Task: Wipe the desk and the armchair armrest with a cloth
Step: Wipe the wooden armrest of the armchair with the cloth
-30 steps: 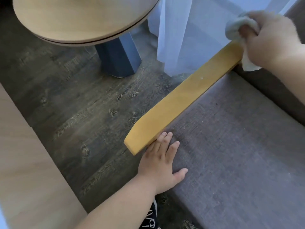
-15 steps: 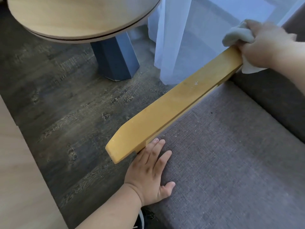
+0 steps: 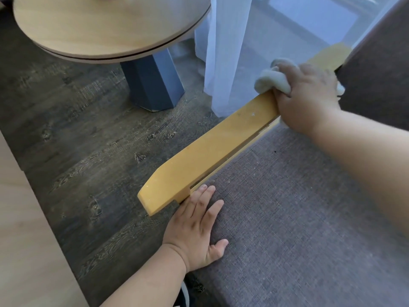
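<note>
Far left, the round table [image 3: 106,25] on its blue base [image 3: 152,83] is cut off by the frame, as is the pale desk edge [image 3: 26,240] near left; no containers. Your left hand [image 3: 194,231] lies flat, fingers spread, on the grey seat cushion [image 3: 298,229], touching the near end of the yellow armrest [image 3: 205,156]. Your right hand [image 3: 309,96] is clenched on the bunched cloth [image 3: 271,79], pressing it onto the armrest's far part; the curtain [image 3: 232,52] veils the armrest's far end.
</note>
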Available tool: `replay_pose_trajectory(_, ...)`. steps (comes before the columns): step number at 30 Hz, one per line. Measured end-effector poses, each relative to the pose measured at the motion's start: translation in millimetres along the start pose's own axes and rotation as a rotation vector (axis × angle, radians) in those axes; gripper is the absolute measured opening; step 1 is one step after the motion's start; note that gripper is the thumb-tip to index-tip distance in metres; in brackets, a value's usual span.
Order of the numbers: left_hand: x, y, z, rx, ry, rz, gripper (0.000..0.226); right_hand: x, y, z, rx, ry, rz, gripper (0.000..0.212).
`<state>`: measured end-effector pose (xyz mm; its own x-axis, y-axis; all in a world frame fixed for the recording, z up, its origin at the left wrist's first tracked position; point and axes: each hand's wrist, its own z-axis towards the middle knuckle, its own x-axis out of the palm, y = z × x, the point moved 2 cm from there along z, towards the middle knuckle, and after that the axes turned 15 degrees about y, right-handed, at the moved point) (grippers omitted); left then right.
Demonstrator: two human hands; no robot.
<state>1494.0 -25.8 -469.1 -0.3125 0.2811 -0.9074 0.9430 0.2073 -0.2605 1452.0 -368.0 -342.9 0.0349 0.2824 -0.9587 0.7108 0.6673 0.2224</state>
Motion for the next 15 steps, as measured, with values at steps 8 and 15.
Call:
replay_pose_trajectory(8, 1, 1, 0, 0.006, 0.038, -0.020, 0.086, 24, 49, -42, -0.085, 0.004, 0.102, 0.059)
replay_pose_trajectory(15, 7, 4, 3, 0.018, 0.019, -0.033, 0.088, 40, 101, -88, -0.120, 0.064, 0.139, 0.070)
